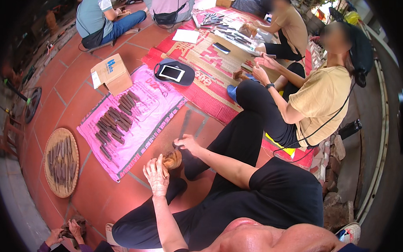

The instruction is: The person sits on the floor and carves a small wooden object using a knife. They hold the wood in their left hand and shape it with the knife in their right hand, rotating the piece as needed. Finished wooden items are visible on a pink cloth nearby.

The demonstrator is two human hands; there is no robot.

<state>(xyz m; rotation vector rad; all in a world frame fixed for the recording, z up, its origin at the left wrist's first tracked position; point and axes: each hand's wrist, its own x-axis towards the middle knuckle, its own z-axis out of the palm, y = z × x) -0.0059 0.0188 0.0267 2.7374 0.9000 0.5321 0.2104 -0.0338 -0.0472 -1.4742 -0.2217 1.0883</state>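
Note:
My left hand (156, 175) is closed, its fingers over a rough yellow-brown chunk of wood (171, 160) held low in front of my crossed legs. Just to the right, my right hand (189, 145) is wrapped round a dark knife-like tool (182, 139), which meets the far side of the wood. A long grey strip stretches away beyond that fist; whether it is the tool's blade or a tile joint is unclear. My fingers partly hide the tool's grip and the wood's edges.
Dark brown sticks (115, 121) lie on a pink sack (142, 141). More sticks fill a round woven tray (50, 187). Beyond are a cardboard box (113, 75), a cap (188, 76) carrying a phone, and a red mat (205, 92). A co-worker (322, 93) sits close on my right.

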